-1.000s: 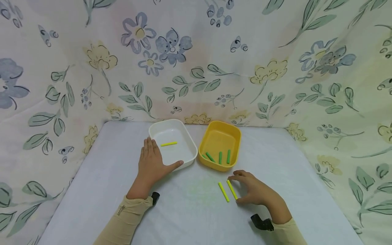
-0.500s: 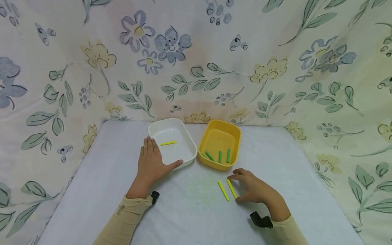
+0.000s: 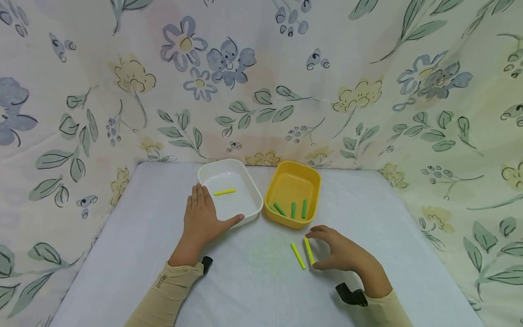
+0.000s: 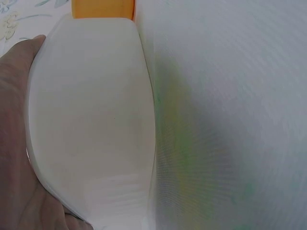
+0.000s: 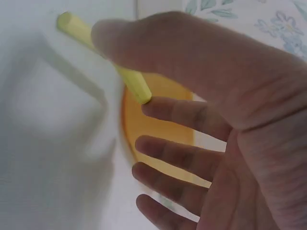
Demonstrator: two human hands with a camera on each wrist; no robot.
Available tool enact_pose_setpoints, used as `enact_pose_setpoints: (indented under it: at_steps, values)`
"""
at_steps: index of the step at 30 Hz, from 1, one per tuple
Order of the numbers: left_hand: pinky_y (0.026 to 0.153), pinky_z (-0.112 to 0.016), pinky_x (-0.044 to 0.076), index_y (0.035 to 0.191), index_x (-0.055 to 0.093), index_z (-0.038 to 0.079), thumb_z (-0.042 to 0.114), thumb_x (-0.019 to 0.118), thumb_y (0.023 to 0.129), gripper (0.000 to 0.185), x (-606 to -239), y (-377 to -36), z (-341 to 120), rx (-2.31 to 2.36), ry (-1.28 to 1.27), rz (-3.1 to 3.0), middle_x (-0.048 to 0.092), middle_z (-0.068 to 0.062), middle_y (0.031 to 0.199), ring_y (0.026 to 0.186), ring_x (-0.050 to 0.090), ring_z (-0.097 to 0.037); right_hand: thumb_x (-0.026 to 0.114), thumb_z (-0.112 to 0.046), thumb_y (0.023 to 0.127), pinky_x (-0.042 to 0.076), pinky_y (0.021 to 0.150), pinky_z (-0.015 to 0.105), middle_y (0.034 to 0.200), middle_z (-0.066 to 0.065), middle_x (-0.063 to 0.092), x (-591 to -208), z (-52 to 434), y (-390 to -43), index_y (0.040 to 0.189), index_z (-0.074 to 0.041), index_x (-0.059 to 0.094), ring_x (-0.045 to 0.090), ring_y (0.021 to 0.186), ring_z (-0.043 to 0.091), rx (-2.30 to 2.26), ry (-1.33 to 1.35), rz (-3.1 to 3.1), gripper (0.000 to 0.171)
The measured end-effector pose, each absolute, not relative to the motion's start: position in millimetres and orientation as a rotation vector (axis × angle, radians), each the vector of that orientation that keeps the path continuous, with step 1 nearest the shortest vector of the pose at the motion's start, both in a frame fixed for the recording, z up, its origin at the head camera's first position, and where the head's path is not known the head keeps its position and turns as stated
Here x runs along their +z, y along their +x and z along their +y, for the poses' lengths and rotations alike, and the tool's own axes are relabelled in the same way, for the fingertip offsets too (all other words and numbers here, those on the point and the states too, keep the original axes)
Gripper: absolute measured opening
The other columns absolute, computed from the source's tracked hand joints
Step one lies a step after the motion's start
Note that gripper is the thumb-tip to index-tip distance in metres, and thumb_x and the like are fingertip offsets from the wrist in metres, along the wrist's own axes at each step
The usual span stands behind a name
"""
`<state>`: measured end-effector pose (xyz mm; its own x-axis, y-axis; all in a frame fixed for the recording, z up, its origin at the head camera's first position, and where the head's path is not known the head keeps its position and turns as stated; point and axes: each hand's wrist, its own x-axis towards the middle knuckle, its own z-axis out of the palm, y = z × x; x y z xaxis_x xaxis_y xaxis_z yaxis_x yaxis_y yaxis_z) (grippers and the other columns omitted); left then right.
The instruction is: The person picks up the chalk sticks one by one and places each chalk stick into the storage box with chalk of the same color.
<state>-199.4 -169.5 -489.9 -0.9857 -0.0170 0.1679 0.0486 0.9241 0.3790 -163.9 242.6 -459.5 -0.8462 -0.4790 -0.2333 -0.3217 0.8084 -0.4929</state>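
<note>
Two shallow rectangular plastic trays are seen side by side at the far edge of a pale grey tabletop (image 3: 135,254), backed by a floral cloth (image 3: 261,81). At left, the left hand (image 3: 201,219) is laid flat against the near left corner of the white plastic tray (image 3: 252,193), fingers straight and thumb stretched along its near rim, its grip clasping nothing; one short yellow stick (image 3: 224,192) is held inside that tray. Just beside it, the yellow plastic tray (image 3: 273,188) is shown with several short green sticks (image 3: 293,209) lying near its front wall. Nearer the camera, a second yellow stick (image 3: 298,255) is left lying on the tabletop. Touching distance to its right, a third yellow stick (image 3: 308,250) is pinched lengthwise by the right hand (image 3: 341,252), thumb at the near end and forefinger at the far end, the grip closed on it just in front of the yellow tray.
</note>
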Motion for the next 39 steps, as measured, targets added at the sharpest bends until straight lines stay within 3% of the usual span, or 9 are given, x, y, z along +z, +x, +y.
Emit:
enact_pose_setpoints:
  at_steps: [5, 14, 25, 31, 39]
  values:
    - [0.131, -0.063, 0.017, 0.162, 0.012, -0.017, 0.098, 0.058, 0.073, 0.153, -491, -199, -169, -0.575, -0.028, -2.909, 0.009, -0.038, 0.172, 0.163, 0.009, -0.051, 0.094, -0.041, 0.079, 0.045, 0.117, 0.061, 0.157, 0.006, 0.053, -453, 242, -161, 0.145, -0.021, 0.064, 0.050, 0.147, 0.035, -0.686, -0.670, 2.661, 0.076]
    - [0.132, -0.061, 0.016, 0.163, 0.012, -0.016, 0.096, 0.059, 0.074, 0.151, -488, -198, -168, -0.578, -0.009, -2.923, 0.007, -0.037, 0.173, 0.163, 0.008, -0.050, 0.095, -0.040, 0.079, 0.051, 0.113, 0.054, 0.147, -0.015, 0.059, -441, 234, -161, 0.147, -0.022, 0.062, 0.057, 0.140, 0.017, -0.851, -0.832, 2.711, 0.077]
    - [0.132, -0.062, 0.017, 0.163, 0.012, -0.017, 0.099, 0.057, 0.072, 0.153, -489, -199, -169, -0.571, -0.014, -2.923, 0.008, -0.037, 0.172, 0.163, 0.009, -0.051, 0.095, -0.047, 0.078, 0.052, 0.112, 0.052, 0.149, -0.009, 0.057, -431, 217, -171, 0.146, -0.025, 0.063, 0.057, 0.139, 0.019, -0.977, -0.938, 2.872, 0.078]
    - [0.132, -0.062, 0.016, 0.162, 0.011, -0.017, 0.099, 0.057, 0.073, 0.154, -489, -199, -169, -0.570, -0.015, -2.934, 0.008, -0.037, 0.172, 0.163, 0.009, -0.051, 0.095, -0.043, 0.078, 0.052, 0.113, 0.051, 0.150, -0.007, 0.056, -433, 203, -183, 0.146, -0.018, 0.063, 0.056, 0.139, 0.019, -1.060, -1.019, 2.904, 0.079]
    - [0.131, -0.063, 0.017, 0.162, 0.012, -0.017, 0.098, 0.057, 0.073, 0.153, -491, -199, -170, -0.577, -0.017, -2.924, 0.008, -0.038, 0.172, 0.163, 0.009, -0.052, 0.094, -0.046, 0.079, 0.052, 0.113, 0.050, 0.149, -0.005, 0.057, -438, 187, -199, 0.145, -0.018, 0.064, 0.057, 0.137, 0.020, -1.044, -1.041, 2.912, 0.078]
